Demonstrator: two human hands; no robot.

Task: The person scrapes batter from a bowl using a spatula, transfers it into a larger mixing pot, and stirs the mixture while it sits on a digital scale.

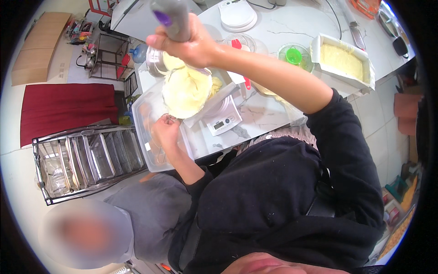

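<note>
My right hand [191,43] is closed around the upright grey handle [178,16] of an appliance with a purple button, above a bowl of pale yellow batter [187,93]; its lower end is hidden. My left hand [166,132] has its fingers curled on the bowl's lower edge. The bowl is over a translucent plastic tub [150,160]. To its right is a white digital scale [228,121]; behind it are a metal container [154,64] and red-handled utensils [236,44].
A batter-filled lined pan [342,64], a green cup [294,56] and a second scale [237,16] occupy the marble table [260,123]. A wire rack of clear containers [91,164] stands at left. A person in grey [155,214] is close at lower left.
</note>
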